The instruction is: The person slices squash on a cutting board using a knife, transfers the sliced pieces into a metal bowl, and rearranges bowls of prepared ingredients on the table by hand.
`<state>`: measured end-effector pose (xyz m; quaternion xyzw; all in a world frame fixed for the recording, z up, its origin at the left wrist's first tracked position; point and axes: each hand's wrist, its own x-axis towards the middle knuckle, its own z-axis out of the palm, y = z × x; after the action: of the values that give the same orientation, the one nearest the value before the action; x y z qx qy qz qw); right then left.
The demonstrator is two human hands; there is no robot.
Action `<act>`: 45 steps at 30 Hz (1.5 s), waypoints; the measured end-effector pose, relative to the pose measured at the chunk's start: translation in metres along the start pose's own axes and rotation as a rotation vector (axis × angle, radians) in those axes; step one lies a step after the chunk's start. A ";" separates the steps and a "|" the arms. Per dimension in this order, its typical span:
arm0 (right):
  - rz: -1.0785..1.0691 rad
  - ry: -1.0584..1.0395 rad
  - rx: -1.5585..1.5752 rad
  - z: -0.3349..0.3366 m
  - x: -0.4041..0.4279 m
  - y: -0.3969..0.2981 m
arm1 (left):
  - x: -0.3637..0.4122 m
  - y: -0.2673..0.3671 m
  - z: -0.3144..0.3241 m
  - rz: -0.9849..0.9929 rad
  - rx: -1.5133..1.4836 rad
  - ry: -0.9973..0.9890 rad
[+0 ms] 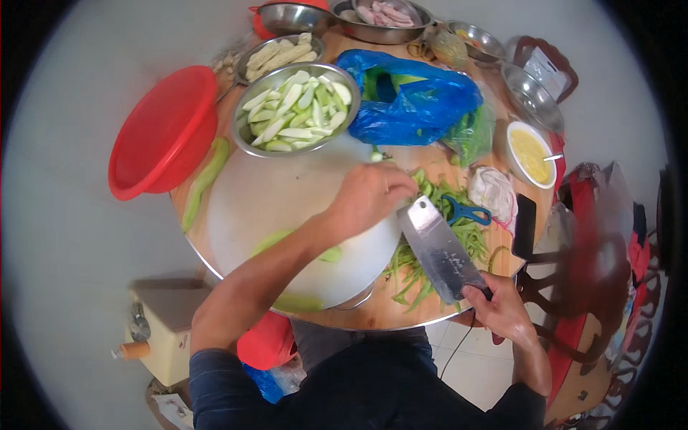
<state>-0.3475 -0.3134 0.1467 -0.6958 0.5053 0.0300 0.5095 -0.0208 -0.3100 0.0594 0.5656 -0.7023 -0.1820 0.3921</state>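
Note:
My right hand grips a cleaver by its dark handle, its broad blade over green peelings right of the round white cutting board. My left hand reaches across the board, fingers curled near the peelings; blur hides whether they hold anything. Under my left forearm, pale green gourd pieces lie on the board, partly covered. Another green gourd piece sits by the board's near edge. A blue-handled peeler rests on the peelings. Cut gourd pieces fill a steel bowl at the board's far side.
A red plastic basin stands at the left, beside a long green gourd. Behind the board lies a blue plastic bag. Rightward are a white cloth, a black phone and a white bowl of yellow liquid with a spoon.

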 end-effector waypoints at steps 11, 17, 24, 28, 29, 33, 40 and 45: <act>-0.252 0.365 0.099 -0.021 -0.004 0.076 | 0.041 0.076 -0.045 -0.238 0.118 -0.052; -0.545 0.242 -0.009 0.016 0.035 0.056 | -0.071 0.040 -0.079 -0.074 0.740 0.269; -0.586 -0.033 -0.140 0.066 0.074 -0.025 | -0.165 0.010 -0.061 -0.151 0.370 0.127; -0.635 -0.082 -0.216 0.085 0.088 -0.044 | -0.173 0.007 -0.048 -0.129 0.349 0.217; -0.626 -0.079 -0.222 0.087 0.089 -0.048 | -0.174 0.006 -0.047 -0.112 0.359 0.227; -0.646 -0.091 -0.211 0.092 0.089 -0.058 | -0.176 -0.002 -0.048 -0.078 0.351 0.237; -0.606 -0.145 -0.267 0.089 0.090 -0.073 | -0.174 -0.009 -0.049 -0.034 0.390 0.213; -0.614 -0.178 -0.360 0.081 0.086 -0.080 | -0.178 -0.007 -0.052 -0.034 0.396 0.209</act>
<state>-0.2078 -0.3138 0.1141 -0.8883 0.2131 0.0247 0.4060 0.0329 -0.1351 0.0258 0.6590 -0.6703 0.0126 0.3408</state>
